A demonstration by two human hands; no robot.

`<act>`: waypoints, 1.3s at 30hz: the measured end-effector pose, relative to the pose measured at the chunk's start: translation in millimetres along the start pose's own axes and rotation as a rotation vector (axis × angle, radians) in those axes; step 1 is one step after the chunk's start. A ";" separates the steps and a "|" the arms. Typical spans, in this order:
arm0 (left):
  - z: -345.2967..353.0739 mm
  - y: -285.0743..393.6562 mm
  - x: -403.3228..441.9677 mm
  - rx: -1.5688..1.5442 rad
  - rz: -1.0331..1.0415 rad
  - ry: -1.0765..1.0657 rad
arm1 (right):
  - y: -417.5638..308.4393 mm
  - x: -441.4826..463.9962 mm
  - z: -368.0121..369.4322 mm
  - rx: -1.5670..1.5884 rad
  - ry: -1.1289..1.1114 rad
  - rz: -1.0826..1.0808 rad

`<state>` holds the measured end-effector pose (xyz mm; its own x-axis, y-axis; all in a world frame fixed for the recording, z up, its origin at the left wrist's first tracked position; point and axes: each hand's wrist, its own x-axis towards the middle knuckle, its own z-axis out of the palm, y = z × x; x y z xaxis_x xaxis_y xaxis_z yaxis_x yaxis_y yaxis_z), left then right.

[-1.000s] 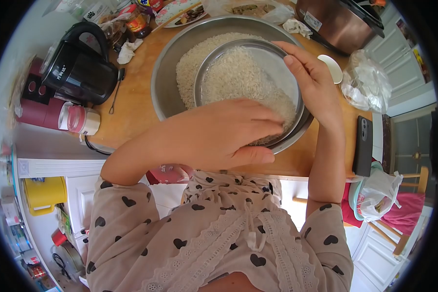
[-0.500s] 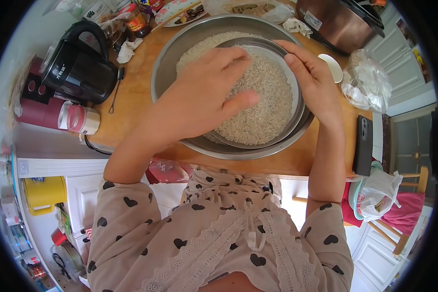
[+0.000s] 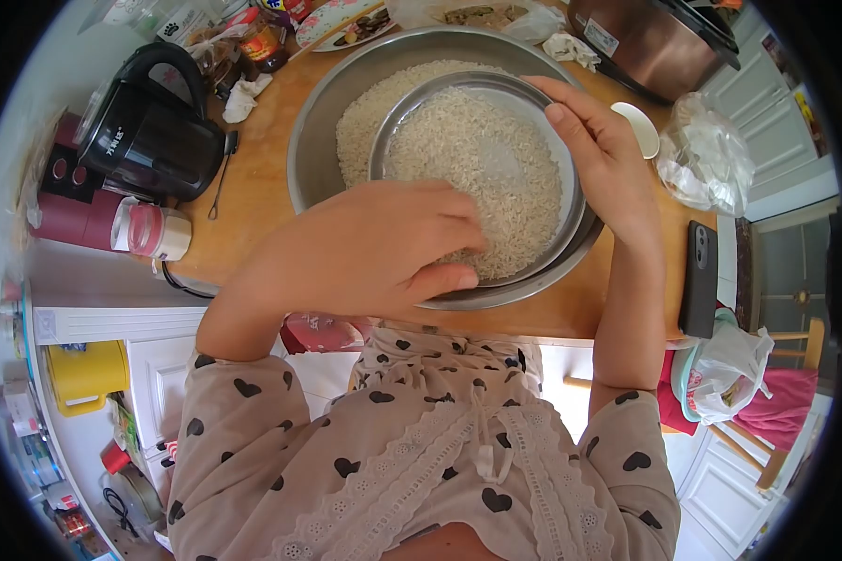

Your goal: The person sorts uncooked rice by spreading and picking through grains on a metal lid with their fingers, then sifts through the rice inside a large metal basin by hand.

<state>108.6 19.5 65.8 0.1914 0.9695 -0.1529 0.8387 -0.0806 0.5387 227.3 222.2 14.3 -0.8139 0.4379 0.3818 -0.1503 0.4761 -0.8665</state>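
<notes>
A shallow round metal pan (image 3: 569, 210) of white rice (image 3: 524, 206) rests tilted inside a large stainless steel basin (image 3: 320, 112). More rice (image 3: 365, 122) lies in the basin to the pan's left. My right hand (image 3: 603, 154) grips the pan's right rim, thumb on the inside and fingers round the outside. Over the pan's near left edge, my left hand (image 3: 393, 238) has bent fingers at the rice surface. Its thumb stands apart from the fingers, with rice showing between; the fingertips are partly hidden.
A black electric kettle (image 3: 154, 131) and a lidded jar (image 3: 164, 232) stand left. Behind are a floral plate (image 3: 332, 23) and a brown cooker (image 3: 660, 47). At right lie a white spoon-like piece (image 3: 638, 129), a clear plastic bag (image 3: 706, 154) and a phone (image 3: 699, 280) by the table edge.
My left hand has moved down toward the pan's near edge, its fingers more bent, uncovering the pan's far left part. My right hand keeps its hold on the rim.
</notes>
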 end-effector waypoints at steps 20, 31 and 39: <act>10.9 -1.0 19.0 0.205 0.251 0.237 | 0.9 0.1 0.0 -0.024 0.008 -0.003; 21.5 -2.9 18.6 0.029 0.261 0.311 | 1.8 0.6 0.5 -0.015 0.017 -0.017; -2.7 -8.5 1.8 0.234 -0.117 0.535 | 1.9 0.4 -0.7 -0.004 -0.002 -0.013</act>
<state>100.5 22.5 63.1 -0.1416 0.9520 0.2712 0.9404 0.0438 0.3372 227.1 223.8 13.1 -0.8132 0.4297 0.3924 -0.1589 0.4847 -0.8601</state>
